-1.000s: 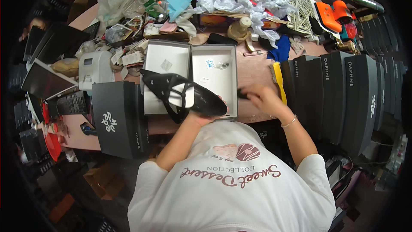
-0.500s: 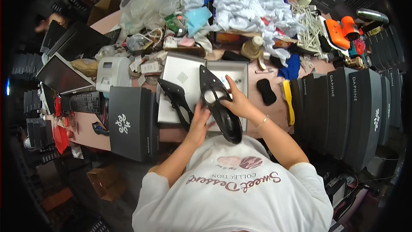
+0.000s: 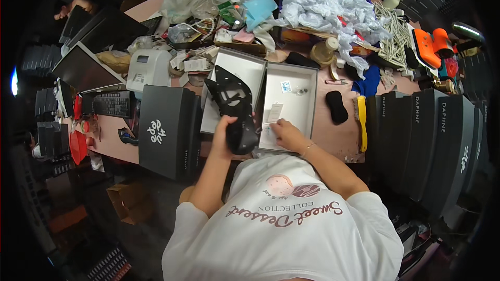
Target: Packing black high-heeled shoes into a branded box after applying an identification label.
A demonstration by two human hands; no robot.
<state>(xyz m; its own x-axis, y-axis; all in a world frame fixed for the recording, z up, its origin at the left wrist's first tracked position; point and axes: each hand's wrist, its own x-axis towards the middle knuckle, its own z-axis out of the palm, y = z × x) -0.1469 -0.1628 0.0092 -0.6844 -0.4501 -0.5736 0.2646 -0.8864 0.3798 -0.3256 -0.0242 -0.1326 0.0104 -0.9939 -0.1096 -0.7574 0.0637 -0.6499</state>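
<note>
One black shoe [image 3: 235,112] is held in the left grip [image 3: 224,134]; right grip [image 3: 284,131], loosely curled and holding nothing, is rested in the open grey box [image 3: 289,105], beside a black carton [image 3: 165,131].

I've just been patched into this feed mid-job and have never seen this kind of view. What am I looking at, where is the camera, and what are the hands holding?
There is no machine here: a person works with two bare hands. The single picture comes from a wide fisheye camera worn on the person's head, looking down, so straight edges bend near the rim and the forearms enter from below. The left hand grips a black shoe, held above an open grey shoe box. The right hand rests inside that box, on its floor beside small paper slips. The box lid lies open to the left. Around them the pink table carries closed black boxes, crumpled white tissue paper, a white label printer and a yellow brush.
</note>
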